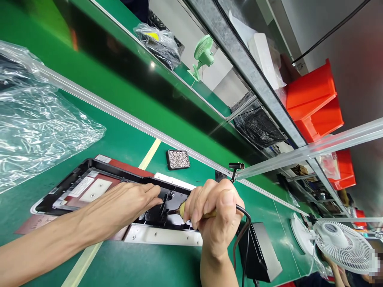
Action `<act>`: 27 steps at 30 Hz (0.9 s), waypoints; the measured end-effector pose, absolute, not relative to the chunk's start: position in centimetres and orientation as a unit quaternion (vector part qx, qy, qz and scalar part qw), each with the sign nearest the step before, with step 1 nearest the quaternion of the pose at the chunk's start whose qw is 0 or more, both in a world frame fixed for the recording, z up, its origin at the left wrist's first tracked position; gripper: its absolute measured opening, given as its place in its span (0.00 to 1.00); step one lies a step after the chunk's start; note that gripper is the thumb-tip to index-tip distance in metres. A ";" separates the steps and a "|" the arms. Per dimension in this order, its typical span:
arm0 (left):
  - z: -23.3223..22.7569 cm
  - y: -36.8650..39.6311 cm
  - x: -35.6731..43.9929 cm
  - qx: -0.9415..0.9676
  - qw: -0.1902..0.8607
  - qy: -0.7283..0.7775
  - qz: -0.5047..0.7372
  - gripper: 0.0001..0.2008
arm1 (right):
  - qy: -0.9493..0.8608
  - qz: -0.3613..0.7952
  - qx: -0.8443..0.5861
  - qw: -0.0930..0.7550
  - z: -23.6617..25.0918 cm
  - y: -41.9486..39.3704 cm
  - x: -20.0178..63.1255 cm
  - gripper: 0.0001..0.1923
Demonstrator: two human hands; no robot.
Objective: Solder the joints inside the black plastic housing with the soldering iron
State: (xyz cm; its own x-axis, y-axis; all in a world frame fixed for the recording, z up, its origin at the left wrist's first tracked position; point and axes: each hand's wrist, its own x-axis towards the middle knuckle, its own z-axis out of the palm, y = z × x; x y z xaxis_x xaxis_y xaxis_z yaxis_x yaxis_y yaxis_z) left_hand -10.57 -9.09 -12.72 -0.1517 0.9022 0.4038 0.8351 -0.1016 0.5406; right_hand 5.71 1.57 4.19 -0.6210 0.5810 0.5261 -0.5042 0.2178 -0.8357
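Single head view, tilted, looking down close over the green bench (125, 259)

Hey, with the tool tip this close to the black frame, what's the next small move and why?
Probably ease the yellow-handled corded tool in the right hand a touch leftward onto the black plastic frame. Its tip sits just short of the upright black post, where the left hand fingertips already steady the frame.

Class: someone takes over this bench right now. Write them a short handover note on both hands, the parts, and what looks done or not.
Right hand: fist closed on a corded yellow-handled driver, tip at the black plastic housing on the green bench mat.
Left hand: flat on the housing, fingertips beside the tip.
Small black tray of silvery screws behind.
Done or left: cannot tell which screws are in.
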 end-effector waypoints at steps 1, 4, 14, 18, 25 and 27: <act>-12.7 -9.1 -10.6 0.649 0.044 0.669 0.359 0.21 | -0.649 0.624 -0.027 0.434 4.2 1.6 5.7 0.27; -12.7 -9.1 -10.5 0.649 0.047 0.674 0.351 0.21 | -0.652 0.618 -0.020 0.439 4.0 1.6 5.6 0.26; -13.0 -9.0 -10.4 0.654 0.022 0.665 0.359 0.21 | -0.659 0.618 -0.009 0.428 4.2 1.8 5.8 0.27; -12.7 -9.0 -10.4 0.652 0.023 0.661 0.370 0.21 | -0.659 0.622 -0.016 0.422 4.3 1.8 5.8 0.27; -13.2 -8.7 -10.1 0.662 -0.007 0.657 0.360 0.21 | -0.645 0.636 -0.020 0.423 4.3 2.0 5.8 0.27; -13.3 -8.7 -10.1 0.666 -0.014 0.658 0.352 0.20 | -0.645 0.640 -0.021 0.417 4.4 2.0 5.8 0.27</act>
